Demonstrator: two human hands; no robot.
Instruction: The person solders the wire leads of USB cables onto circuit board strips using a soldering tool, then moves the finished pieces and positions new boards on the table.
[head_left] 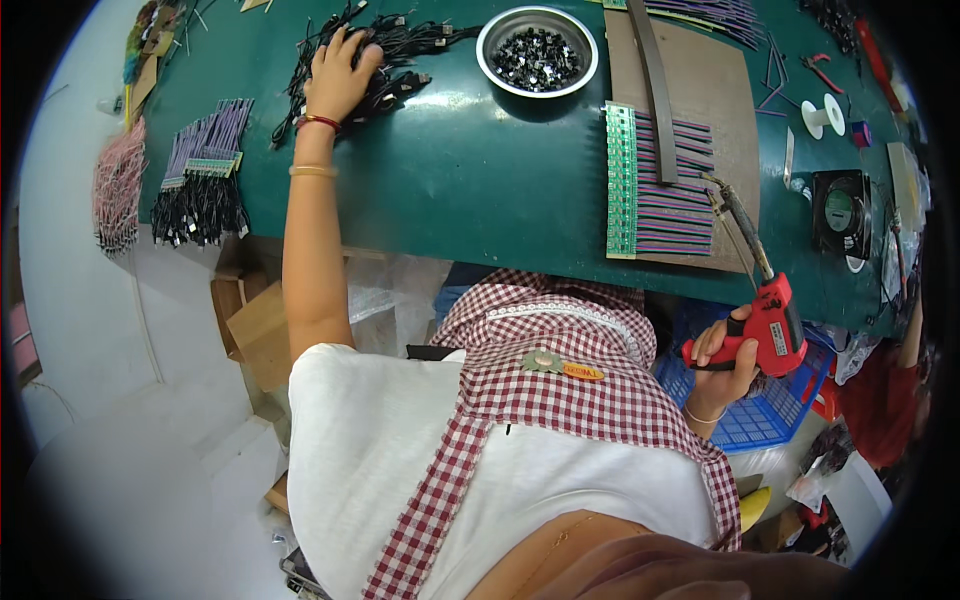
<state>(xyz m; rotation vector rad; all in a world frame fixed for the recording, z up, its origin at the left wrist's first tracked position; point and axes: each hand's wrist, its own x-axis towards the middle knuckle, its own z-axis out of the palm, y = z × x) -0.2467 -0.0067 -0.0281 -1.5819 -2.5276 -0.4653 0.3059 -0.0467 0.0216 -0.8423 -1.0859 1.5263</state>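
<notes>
My left hand reaches out to the far left of the green table and rests on a tangled pile of black cables, fingers spread over them. My right hand is low at the right, below the table edge, and grips a red soldering gun whose metal tip points up toward a green strip of circuit boards with striped ribbon wires on a brown board. A steel bowl of small dark parts sits between pile and board.
Bundles of purple and black wires and pink wires lie at the table's left end. A black fan, a white spool and pliers stand at the right. A blue basket sits below; cardboard boxes under the table.
</notes>
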